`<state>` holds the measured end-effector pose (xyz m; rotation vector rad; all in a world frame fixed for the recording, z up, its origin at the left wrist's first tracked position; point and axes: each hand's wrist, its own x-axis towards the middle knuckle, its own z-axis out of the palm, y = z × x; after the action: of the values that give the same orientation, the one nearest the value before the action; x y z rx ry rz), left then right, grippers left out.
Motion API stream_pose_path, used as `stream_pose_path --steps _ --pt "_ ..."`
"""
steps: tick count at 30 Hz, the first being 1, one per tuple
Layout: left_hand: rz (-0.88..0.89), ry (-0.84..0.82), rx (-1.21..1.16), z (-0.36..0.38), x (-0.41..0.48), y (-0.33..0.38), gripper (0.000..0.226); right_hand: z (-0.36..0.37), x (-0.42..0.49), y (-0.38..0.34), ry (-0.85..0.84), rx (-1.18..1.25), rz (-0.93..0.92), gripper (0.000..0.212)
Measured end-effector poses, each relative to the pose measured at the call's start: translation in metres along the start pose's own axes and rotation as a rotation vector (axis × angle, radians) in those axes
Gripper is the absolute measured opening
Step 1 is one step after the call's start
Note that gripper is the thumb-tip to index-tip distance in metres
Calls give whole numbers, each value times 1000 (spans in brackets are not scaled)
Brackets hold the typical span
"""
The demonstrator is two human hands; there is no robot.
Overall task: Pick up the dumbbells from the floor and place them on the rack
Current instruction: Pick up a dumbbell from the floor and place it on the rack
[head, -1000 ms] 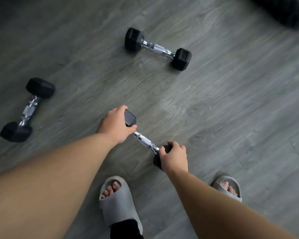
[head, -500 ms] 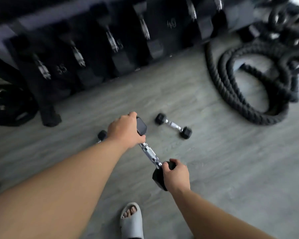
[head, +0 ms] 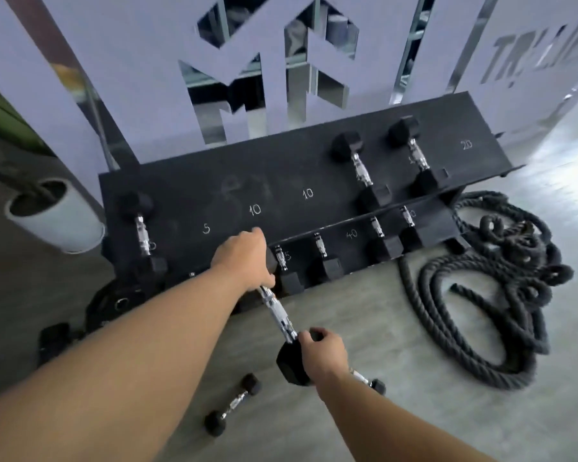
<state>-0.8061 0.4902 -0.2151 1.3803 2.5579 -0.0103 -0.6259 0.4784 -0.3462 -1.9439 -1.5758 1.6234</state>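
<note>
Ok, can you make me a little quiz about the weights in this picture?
1. True or false: both hands hold one dumbbell, the left hand on its far head and the right hand on its near head.
2. What lies coiled on the floor to the right of the rack? A) a hose B) a thick black rope C) a chain
3. Fill in: another small dumbbell lies on the ____ below the arms.

Key: 1 true; 2 B; 3 floor.
</note>
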Motion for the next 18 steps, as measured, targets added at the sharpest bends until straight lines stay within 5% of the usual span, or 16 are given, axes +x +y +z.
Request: stream_pose_path --steps 7,18 --pt "6 -13 82 -84 33 0 50 -9 -5 -81 -69 81 -4 28" --pt "93 -59 209 -114 177 63 50 -48 109 -162 -123 101 18 33"
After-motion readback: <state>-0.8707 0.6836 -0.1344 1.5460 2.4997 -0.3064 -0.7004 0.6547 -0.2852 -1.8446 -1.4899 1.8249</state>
